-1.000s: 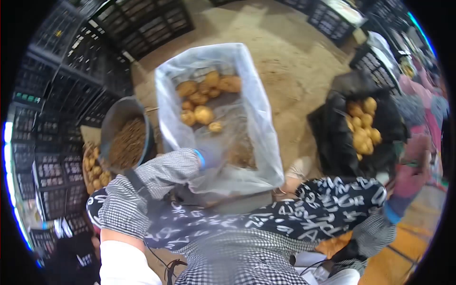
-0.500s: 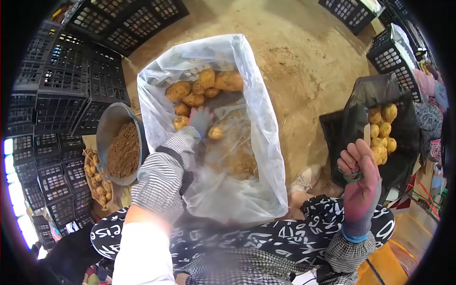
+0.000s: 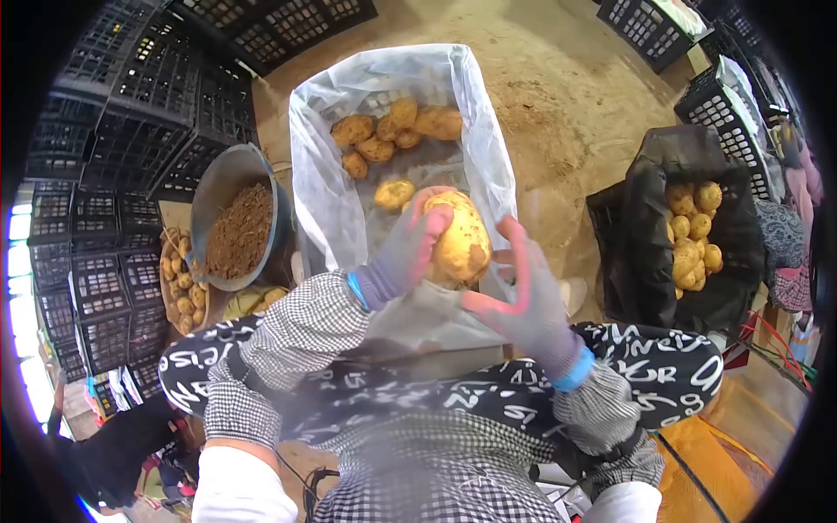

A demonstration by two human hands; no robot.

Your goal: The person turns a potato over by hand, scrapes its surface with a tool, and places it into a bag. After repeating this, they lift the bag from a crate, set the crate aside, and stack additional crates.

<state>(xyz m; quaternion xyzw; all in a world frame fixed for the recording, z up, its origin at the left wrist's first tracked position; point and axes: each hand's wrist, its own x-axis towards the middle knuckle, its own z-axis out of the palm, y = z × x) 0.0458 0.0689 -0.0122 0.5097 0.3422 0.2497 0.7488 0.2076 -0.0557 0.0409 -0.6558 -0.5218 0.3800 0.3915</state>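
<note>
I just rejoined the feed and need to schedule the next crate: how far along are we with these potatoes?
Looks done: a potato pile sits in the black bag-lined crate on the right. In hand: the left hand has a grip on one large potato above the clear bag-lined crate, the right hand open beside it. Probably left: several loose potatoes lying in that clear bag.

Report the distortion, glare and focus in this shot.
Head view: heavy fisheye, black corners, crates bowing at the edge; blown-out glare at the left rim; potato in the left hand sharp, right hand slightly soft.
</note>
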